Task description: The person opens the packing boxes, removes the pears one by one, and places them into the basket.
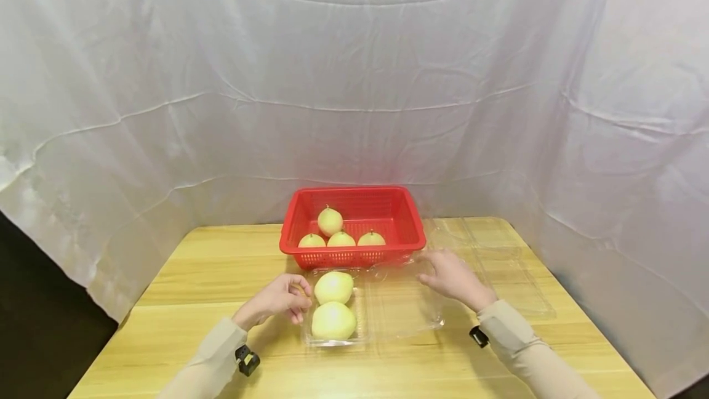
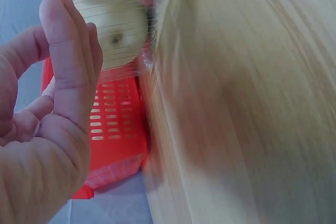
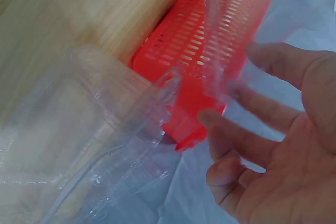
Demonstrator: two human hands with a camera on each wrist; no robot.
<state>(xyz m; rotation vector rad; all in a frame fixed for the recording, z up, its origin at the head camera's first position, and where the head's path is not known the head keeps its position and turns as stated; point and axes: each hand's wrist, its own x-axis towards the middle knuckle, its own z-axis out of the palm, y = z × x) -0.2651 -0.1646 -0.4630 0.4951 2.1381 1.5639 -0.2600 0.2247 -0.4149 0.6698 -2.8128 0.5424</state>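
Two pale yellow pears (image 1: 333, 321) lie one behind the other in a clear plastic clamshell box (image 1: 361, 310). Its transparent lid (image 1: 399, 303) spreads out to the right, hinged open. At the box's left wall is my left hand (image 1: 282, 300), with loosely bent fingers close beside the plastic and nothing in its grasp. My right hand (image 1: 451, 276) is over the lid's far right corner. In the right wrist view, its blurred fingertips (image 3: 236, 90) overlap the clear plastic edge, thumb and fingers spread apart.
A red perforated basket (image 1: 354, 257) with several pears (image 1: 330, 221) stands behind the box. More clear plastic containers (image 1: 515, 279) lie at the table's right side. A pale curtain (image 1: 354, 79) surrounds the back and sides of the wooden table (image 1: 221, 270).
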